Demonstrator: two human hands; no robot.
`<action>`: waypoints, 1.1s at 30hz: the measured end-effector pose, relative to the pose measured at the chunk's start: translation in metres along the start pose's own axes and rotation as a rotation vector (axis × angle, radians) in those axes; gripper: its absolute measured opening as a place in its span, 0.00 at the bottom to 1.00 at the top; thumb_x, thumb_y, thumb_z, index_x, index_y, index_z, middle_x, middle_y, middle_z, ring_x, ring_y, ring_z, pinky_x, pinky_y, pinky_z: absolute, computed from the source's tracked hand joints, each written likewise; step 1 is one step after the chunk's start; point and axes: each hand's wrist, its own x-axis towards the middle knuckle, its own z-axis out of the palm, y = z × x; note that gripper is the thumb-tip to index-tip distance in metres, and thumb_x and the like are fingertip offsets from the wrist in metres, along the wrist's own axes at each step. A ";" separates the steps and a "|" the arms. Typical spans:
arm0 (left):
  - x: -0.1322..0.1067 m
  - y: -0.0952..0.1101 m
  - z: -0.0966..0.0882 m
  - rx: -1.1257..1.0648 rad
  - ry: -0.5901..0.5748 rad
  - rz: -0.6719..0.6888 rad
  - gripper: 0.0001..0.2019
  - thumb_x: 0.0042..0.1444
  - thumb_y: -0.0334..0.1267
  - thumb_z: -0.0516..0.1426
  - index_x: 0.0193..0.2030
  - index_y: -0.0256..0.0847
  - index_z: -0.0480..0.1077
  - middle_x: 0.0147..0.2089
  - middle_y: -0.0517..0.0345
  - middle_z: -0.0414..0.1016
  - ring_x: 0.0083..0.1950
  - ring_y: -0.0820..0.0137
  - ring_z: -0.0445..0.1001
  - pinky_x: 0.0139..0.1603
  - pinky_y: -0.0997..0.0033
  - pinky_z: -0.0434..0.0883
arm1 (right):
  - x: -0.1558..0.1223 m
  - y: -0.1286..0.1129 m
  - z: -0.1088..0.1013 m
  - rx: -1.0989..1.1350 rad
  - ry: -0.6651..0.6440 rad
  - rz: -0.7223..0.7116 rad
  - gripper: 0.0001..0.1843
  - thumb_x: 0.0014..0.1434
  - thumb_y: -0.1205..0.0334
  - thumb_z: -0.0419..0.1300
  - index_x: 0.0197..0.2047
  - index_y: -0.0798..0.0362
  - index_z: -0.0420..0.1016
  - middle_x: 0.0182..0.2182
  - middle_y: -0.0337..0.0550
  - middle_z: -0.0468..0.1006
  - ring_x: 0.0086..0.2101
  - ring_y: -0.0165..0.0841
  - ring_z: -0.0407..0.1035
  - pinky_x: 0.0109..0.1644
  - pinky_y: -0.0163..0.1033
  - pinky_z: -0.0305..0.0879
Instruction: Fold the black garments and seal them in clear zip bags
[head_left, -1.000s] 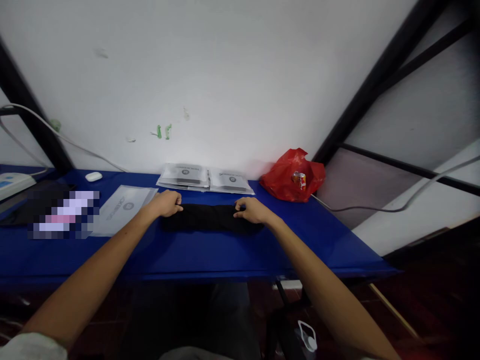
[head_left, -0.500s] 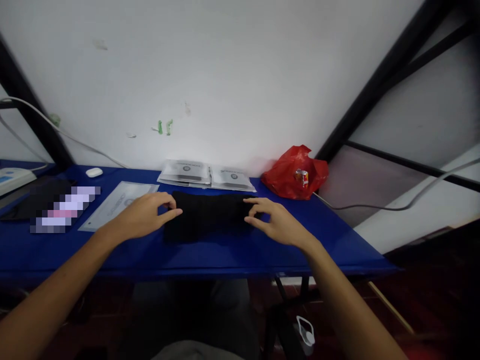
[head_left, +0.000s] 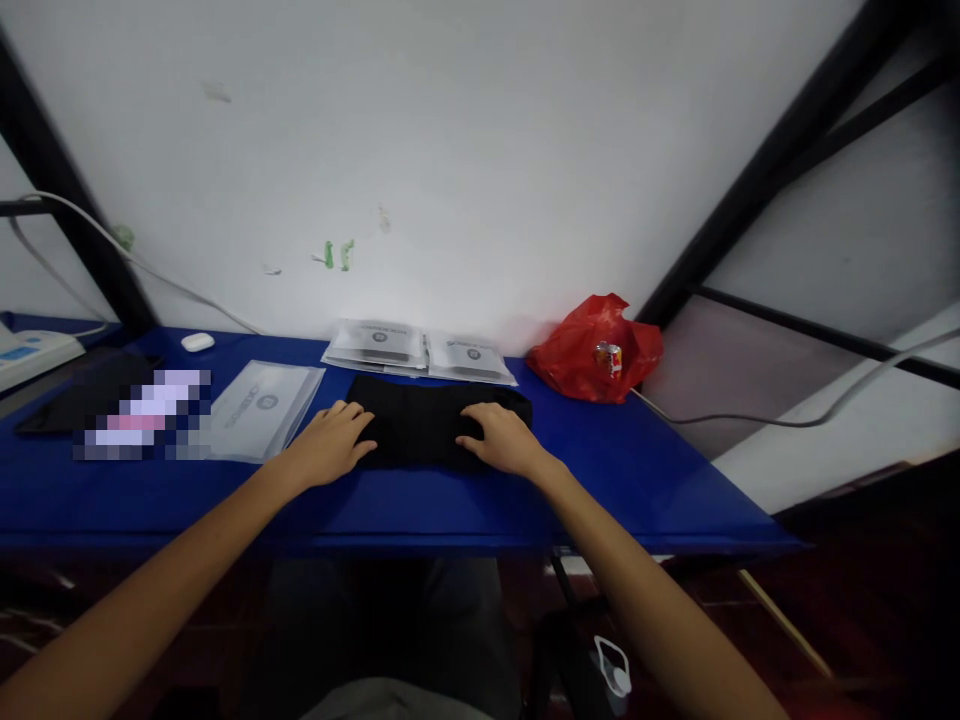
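Note:
A folded black cloth lies flat in a wide strip on the blue table in front of me. On its left end rests my left hand, fingers stretched over the fabric and thumb apart. My right hand lies on the right part of the cloth, palm down, its thumb also apart from the fingers. Both hands press on the fabric without gripping it. The cloth's right end shows beyond my right hand, with a fold at the upper corner.
Flat frosted packets lie against the wall behind the cloth. Left are a clear pouch, a phone with a blurred screen and a white earbud case. A red plastic bag sits at the right, near a cable.
My right hand has moved left and down onto the cloth, and its curled fingers have straightened. My left hand has flattened on the left end. The cloth lies flatter.

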 end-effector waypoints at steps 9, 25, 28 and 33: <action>0.025 -0.014 -0.019 -0.109 -0.040 -0.116 0.16 0.52 0.46 0.56 0.44 0.40 0.72 0.47 0.48 0.73 0.49 0.57 0.70 0.46 0.62 0.66 | 0.022 0.007 -0.014 0.215 0.101 -0.029 0.03 0.51 0.69 0.60 0.30 0.52 0.69 0.38 0.44 0.77 0.39 0.35 0.70 0.45 0.39 0.63; 0.035 0.011 0.006 -0.134 -0.078 -0.150 0.33 0.61 0.55 0.43 0.66 0.31 0.55 0.69 0.37 0.52 0.69 0.50 0.50 0.63 0.52 0.54 | -0.005 0.020 0.001 0.004 0.042 0.130 0.24 0.62 0.53 0.54 0.56 0.57 0.68 0.59 0.61 0.66 0.60 0.49 0.59 0.62 0.57 0.53; 0.049 -0.001 0.022 -0.059 -0.102 -0.209 0.35 0.62 0.55 0.40 0.68 0.30 0.50 0.71 0.36 0.44 0.71 0.50 0.44 0.65 0.49 0.50 | 0.010 0.028 0.019 0.015 -0.015 0.145 0.28 0.63 0.51 0.51 0.61 0.59 0.62 0.62 0.62 0.60 0.63 0.48 0.52 0.64 0.58 0.49; 0.053 -0.020 0.029 -0.100 -0.048 -0.234 0.35 0.63 0.55 0.39 0.69 0.31 0.48 0.72 0.39 0.42 0.72 0.54 0.42 0.67 0.49 0.46 | 0.017 0.036 0.030 0.096 0.037 0.155 0.29 0.64 0.50 0.50 0.63 0.58 0.59 0.65 0.57 0.55 0.65 0.45 0.47 0.66 0.55 0.45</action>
